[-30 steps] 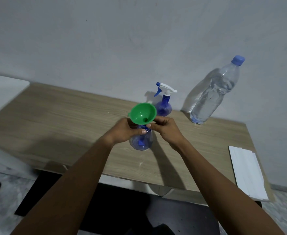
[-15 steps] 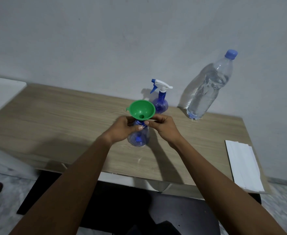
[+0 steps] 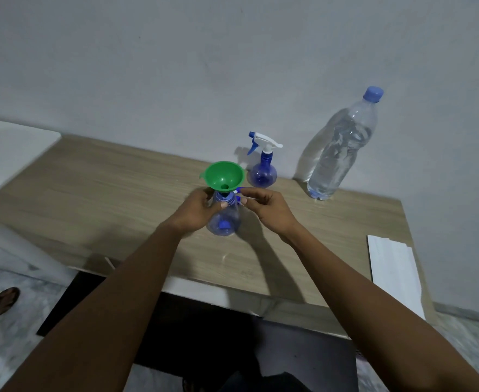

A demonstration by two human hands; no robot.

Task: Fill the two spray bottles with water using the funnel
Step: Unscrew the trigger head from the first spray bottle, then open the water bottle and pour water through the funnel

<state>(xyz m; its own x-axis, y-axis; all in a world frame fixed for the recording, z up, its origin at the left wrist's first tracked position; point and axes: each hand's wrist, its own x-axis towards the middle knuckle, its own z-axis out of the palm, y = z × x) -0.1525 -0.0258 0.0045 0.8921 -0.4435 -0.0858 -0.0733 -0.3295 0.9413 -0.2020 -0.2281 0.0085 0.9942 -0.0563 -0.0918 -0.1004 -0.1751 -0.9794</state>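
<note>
- The near spray bottle stands upright on the wooden table, towards the middle of the tabletop. It is a round-bellied bottle of clear blue-tinted plastic with a narrow threaded neck and no trigger head on it; a darker blue piece shows through its belly low down.
- A green funnel sits in that neck, its wide mouth upward and tipped a little toward the camera, with a small tab at its left rim and the hole of its spout visible at the bottom of the cone.
- The left hand is clamped around the neck and shoulder of the near spray bottle, thumb in front and fingers curled behind.
- The right hand is just beside the bottle's neck, its thumb and fingers pinched together on a small blue and white piece, most of which is hidden.
- The second spray bottle stands behind the funnel, near the wall; it has the same blue round body and carries a white trigger head with a blue nozzle and lever pointing left.
- A large clear water bottle with a blue cap stands to the right of it against the wall, nearly full.
- Folded white paper lies at the table's right edge, well apart from the bottles.
</note>
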